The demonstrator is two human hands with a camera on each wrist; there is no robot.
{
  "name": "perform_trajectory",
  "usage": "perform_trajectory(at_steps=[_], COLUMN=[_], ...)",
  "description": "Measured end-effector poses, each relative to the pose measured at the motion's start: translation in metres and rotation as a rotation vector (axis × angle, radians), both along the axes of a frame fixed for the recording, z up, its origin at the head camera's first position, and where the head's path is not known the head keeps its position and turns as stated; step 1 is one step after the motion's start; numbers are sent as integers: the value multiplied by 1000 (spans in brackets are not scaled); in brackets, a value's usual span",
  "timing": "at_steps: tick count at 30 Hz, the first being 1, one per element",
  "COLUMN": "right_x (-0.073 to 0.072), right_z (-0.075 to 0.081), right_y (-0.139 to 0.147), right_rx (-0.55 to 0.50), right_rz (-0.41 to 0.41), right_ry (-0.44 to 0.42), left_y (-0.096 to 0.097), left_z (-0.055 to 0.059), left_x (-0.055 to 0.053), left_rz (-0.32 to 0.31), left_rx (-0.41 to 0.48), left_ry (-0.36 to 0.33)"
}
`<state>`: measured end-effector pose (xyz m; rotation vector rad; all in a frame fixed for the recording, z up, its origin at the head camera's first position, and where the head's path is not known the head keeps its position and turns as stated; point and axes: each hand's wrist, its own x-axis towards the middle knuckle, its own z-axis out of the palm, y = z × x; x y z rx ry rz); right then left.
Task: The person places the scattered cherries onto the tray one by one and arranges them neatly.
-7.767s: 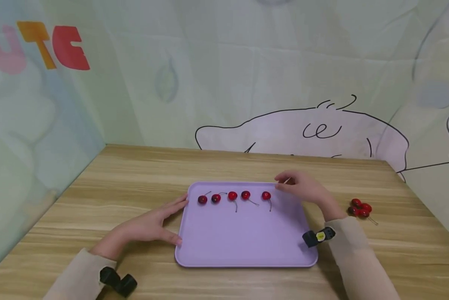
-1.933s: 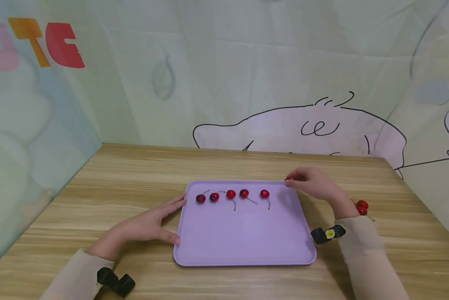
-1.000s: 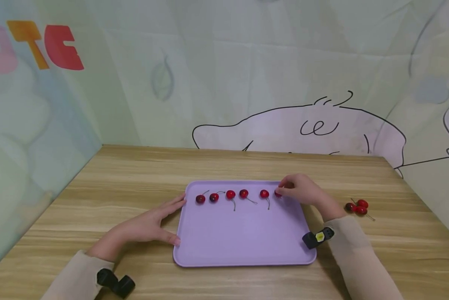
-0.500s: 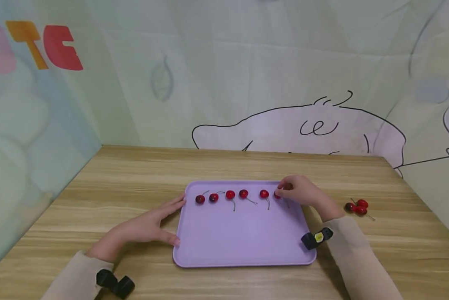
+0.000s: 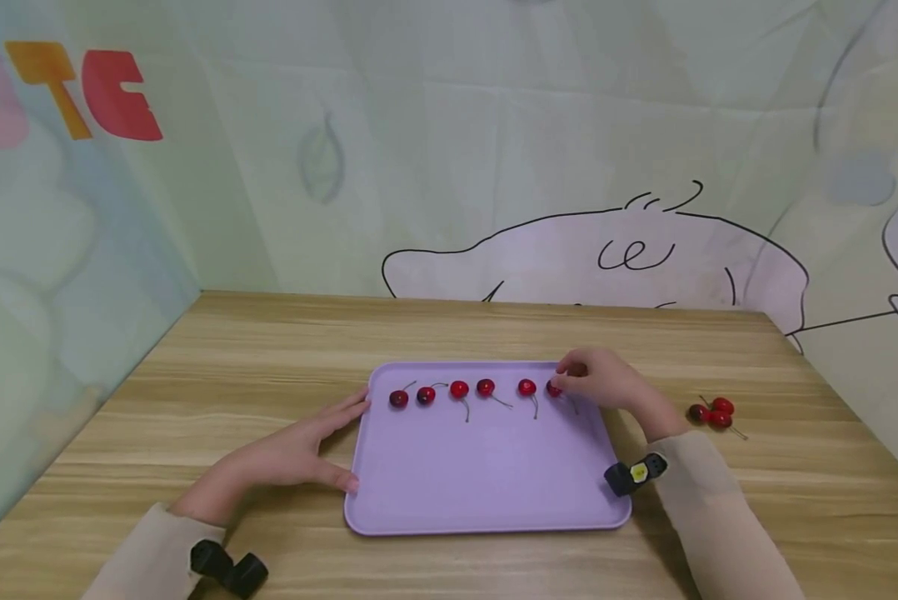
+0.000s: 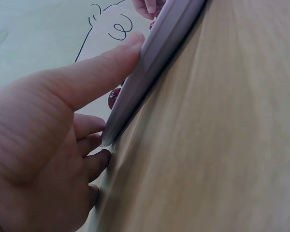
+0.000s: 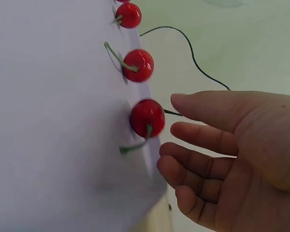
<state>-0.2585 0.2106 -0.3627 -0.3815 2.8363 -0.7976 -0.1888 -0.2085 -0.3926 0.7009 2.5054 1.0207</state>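
Note:
A lilac tray point(image 5: 479, 475) lies on the wooden table, with several red cherries in a row along its far side. My left hand point(image 5: 291, 454) steadies the tray's left edge, thumb at the near part and fingertips further up; the left wrist view shows the thumb point(image 6: 106, 72) against the rim. At the row's right end sits a stemmed cherry point(image 7: 147, 117). My right hand point(image 5: 606, 385) is beside it, over the far right corner. In the right wrist view its thumb and fingers are loosely bent, with a gap between them and the cherry.
A small heap of three cherries point(image 5: 719, 414) lies on the table point(image 5: 786, 467) right of the tray, beyond my right forearm. A printed cloth backdrop point(image 5: 449, 167) rises behind the table and along its sides.
My right hand has brought a cherry from the heap to the row's right end and loosened its fingers. The heap has shrunk since the earliest frame. The left hand keeps its place.

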Motion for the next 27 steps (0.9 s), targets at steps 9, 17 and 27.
perform_trajectory(at_steps=[9, 17, 27], right_x=[7, 17, 31], right_z=[27, 50, 63], right_y=[35, 86, 139], right_rx=[-8, -29, 42], right_rz=[-63, -161, -223], right_ry=[70, 111, 113], left_y=[-1, -1, 1], left_z=[2, 3, -1], left_x=[2, 1, 0], left_rz=[-12, -5, 11], left_rx=[4, -3, 5], left_ry=[16, 8, -6])
